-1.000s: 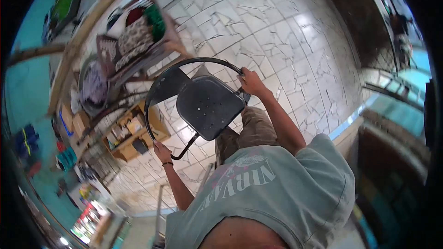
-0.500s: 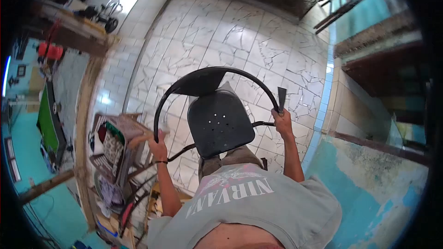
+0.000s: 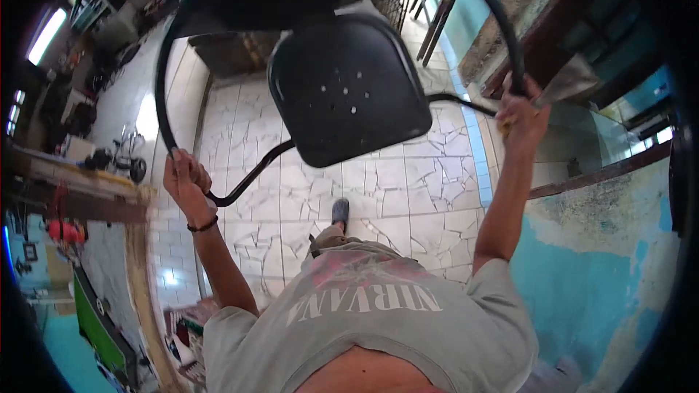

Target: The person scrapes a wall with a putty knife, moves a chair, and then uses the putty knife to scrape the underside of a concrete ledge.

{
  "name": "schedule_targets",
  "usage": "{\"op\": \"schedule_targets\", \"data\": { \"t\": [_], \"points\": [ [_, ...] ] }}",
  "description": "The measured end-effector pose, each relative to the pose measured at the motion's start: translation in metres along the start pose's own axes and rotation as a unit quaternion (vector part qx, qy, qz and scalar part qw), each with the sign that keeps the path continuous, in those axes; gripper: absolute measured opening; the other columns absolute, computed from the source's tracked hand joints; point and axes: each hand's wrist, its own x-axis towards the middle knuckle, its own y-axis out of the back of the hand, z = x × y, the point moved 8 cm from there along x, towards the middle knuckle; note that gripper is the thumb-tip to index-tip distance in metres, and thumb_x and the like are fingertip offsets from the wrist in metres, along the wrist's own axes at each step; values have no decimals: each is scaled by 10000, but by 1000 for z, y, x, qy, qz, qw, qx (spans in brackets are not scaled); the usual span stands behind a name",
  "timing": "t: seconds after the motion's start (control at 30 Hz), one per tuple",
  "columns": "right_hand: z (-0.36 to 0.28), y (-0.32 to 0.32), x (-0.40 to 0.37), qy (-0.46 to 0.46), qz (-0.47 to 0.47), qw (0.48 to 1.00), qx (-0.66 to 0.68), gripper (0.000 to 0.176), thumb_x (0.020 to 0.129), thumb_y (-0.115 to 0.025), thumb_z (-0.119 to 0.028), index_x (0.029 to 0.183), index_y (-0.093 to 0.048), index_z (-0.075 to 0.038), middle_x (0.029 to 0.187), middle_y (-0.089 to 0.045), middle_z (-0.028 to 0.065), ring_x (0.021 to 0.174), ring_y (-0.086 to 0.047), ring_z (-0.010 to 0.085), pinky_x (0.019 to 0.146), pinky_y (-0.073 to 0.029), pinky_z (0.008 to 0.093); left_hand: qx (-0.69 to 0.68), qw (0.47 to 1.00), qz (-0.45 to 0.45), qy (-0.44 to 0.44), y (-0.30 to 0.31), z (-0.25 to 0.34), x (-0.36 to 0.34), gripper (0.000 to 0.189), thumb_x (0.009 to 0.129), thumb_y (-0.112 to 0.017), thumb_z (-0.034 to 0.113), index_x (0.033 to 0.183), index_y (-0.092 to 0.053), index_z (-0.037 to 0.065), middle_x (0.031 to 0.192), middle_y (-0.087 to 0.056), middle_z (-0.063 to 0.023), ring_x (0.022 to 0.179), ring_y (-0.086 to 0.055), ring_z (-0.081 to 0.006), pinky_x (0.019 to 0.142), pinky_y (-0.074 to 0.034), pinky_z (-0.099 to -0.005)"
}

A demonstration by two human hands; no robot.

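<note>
A: Where is the black tubular armchair point(image 3: 349, 124)?
B: Raised above the tiled floor point(image 3: 378, 189); the left hand point(image 3: 187, 180) and right hand point(image 3: 523, 120) grip opposite sides (the right also clasping a scraper point(image 3: 570, 81)), presumably for balance.

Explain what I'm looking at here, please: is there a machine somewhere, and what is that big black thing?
No machine is doing this: these are a person's two bare hands. The camera is worn on the person's head and looks forward and down, so the T-shirt fills the bottom of the view.

The black thing is a tubular-framed chair. The left hand, with a dark bracelet at its wrist, grips one side of the frame. The right hand grips the other side and also holds a flat, wedge-shaped blade, perhaps a scraper.

The chair seems lifted above the pale tiled floor, where one shoe shows. Off to the left stands a green-topped table.
</note>
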Motion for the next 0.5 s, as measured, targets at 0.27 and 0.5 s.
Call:
{"op": "schedule_targets", "data": {
  "t": [0.27, 0.5],
  "points": [
    [-101, -11, 221, 209, 49, 976, -36, 363, 785, -616, -55, 1089, -608, 143, 809, -650, 168, 500, -553, 196, 481, -484, 313, -219, 969, -6, -118, -167, 7, 120, 340, 1063, -572, 346, 825, -475, 124, 617, -277, 58, 470, -186, -45, 422, -179, -246],
    [-114, 39, 408, 284, 89, 945, -137, 370, 792, -611, -67, 1100, -608, 139, 832, -648, 173, 532, -554, 205, 505, -485, 317, -350, 919, -11, -179, -369, -39, 225, 388, 1030, -577, 266, 723, -361, 170, 599, -232, 61, 482, -162, -74, 440, -172, -269]
  ]
}}
